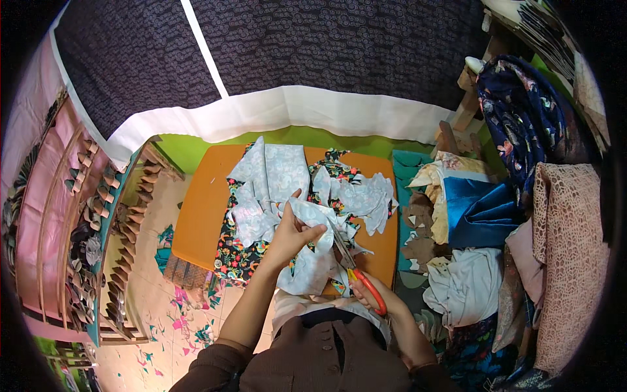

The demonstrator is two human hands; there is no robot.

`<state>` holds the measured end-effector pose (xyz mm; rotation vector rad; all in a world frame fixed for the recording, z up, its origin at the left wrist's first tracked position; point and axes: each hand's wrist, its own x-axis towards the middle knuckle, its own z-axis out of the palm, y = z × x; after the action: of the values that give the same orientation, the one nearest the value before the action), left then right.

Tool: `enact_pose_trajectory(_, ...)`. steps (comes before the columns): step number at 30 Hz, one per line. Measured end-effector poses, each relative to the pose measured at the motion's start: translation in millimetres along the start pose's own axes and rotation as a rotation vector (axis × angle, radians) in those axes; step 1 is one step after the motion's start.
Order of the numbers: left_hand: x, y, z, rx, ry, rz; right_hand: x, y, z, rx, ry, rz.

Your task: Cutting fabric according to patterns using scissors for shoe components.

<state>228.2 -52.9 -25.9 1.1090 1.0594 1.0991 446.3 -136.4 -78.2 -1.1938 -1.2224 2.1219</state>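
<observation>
My left hand (pixel 295 232) pinches a piece of pale printed fabric (pixel 312 214) between thumb and fingers, lifted a little above the table. In my right hand (pixel 367 293) is a pair of scissors (pixel 343 249) with red and yellow handles. Their blades point up and left, against the right side of the held fabric. A larger folded pale blue-grey cloth (pixel 281 166) lies just beyond my left hand. To the right are cut, ragged scraps (pixel 362 196) of similar cloth. Beneath these spreads a black floral fabric (pixel 238 261) with bright flowers.
The orange table (pixel 202 196) holds the cloth. Racks with rows of pointed pieces (pixel 127 248) stand at left, and snippets (pixel 186 320) litter the tiled floor. Piled fabrics, including blue satin (pixel 480 209) and white cloth (pixel 467 284), line the right. A dark patterned curtain (pixel 326 52) hangs behind.
</observation>
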Motion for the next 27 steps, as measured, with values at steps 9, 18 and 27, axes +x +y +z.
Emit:
enact_pose_trajectory(9, -4.8, 2.2, 3.5, 0.048, -0.02, 0.045, 0.9, 4.0, 9.2, 0.139, -0.045, -0.082)
enact_pose_trajectory(18, -13.8, 8.1, 2.8, 0.002, 0.029, 0.052, -2.8, -6.0, 20.1, 0.147, -0.092, -0.1)
enact_pose_trajectory(27, -17.7, 7.3, -8.7, 0.265, -0.072, 0.01, 1.1, 4.7, 11.9, 0.083, -0.089, -0.084)
